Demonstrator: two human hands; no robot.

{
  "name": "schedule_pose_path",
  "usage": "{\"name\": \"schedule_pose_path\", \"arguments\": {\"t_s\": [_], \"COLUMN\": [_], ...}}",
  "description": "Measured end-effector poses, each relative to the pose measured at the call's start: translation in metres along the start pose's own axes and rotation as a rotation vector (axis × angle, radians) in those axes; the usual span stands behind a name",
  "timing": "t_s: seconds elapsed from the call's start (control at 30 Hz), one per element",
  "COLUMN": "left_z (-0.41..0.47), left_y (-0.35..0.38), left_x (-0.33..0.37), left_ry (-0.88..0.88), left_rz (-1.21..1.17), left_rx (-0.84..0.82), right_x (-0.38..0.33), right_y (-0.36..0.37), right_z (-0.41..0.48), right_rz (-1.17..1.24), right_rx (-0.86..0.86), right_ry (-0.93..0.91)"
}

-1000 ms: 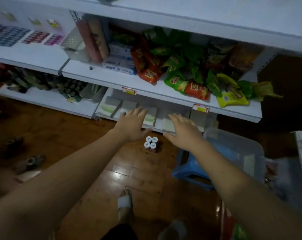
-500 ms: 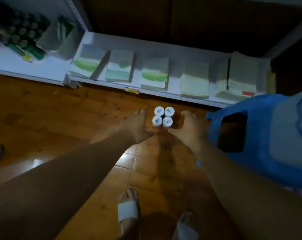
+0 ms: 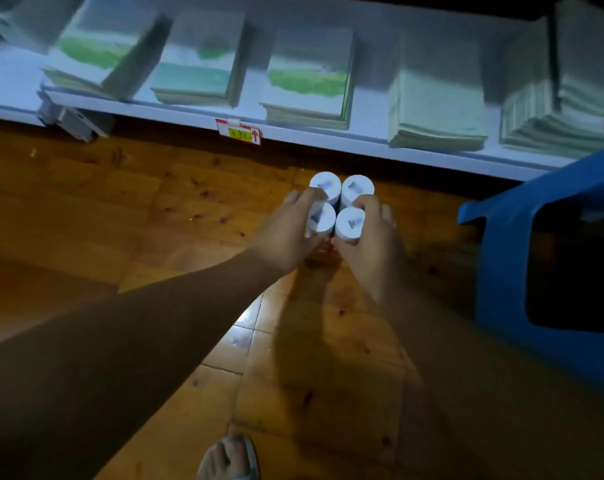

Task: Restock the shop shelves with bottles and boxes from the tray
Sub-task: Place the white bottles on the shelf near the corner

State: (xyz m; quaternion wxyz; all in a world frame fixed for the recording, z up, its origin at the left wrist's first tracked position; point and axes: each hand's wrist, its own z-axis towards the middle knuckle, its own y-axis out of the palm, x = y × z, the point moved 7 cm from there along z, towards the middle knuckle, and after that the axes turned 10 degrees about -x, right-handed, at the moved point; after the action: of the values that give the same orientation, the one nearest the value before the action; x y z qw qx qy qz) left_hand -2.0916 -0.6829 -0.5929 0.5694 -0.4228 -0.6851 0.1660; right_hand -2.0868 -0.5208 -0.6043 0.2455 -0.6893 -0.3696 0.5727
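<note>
Several white-capped bottles stand in a tight square cluster on the wooden floor, just in front of the bottom shelf. My left hand wraps the cluster's left side, its fingers curled over the two left bottles. My right hand wraps the right side, thumb and fingers round the two right bottles. A red-orange base shows between my hands under the caps. The bottle bodies are mostly hidden by my fingers.
The white bottom shelf carries several flat stacks of green-and-white packs. A price tag hangs on its front edge. A blue plastic stool stands at the right. My sandalled foot is at the bottom.
The camera has dropped closer to the floor. Both hands have closed in from beside the bottles and now grip the cluster from left and right.
</note>
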Motion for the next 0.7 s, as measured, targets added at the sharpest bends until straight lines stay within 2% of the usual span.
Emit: {"name": "schedule_pose_path", "arguments": {"t_s": [0.2, 0.37, 0.53, 0.7], "left_z": [-0.015, -0.052, -0.098, -0.154], "left_y": [-0.031, -0.121, -0.254, -0.410], "left_x": [0.016, 0.084, 0.218, 0.405], "left_ry": [0.018, 0.000, 0.049, 0.222], "left_rz": [-0.106, -0.470, -0.740, -0.805], "left_rx": [0.104, 0.220, 0.256, 0.269], "right_x": [-0.009, -0.072, -0.173, -0.295], "right_y": [-0.027, -0.132, -0.296, -0.495], "right_z": [-0.015, -0.053, -0.100, -0.148], "right_rz": [0.223, 0.493, 0.718, 0.902], "right_rx": [0.076, 0.122, 0.269, 0.377], "right_ry": [0.025, 0.064, 0.043, -0.094]}}
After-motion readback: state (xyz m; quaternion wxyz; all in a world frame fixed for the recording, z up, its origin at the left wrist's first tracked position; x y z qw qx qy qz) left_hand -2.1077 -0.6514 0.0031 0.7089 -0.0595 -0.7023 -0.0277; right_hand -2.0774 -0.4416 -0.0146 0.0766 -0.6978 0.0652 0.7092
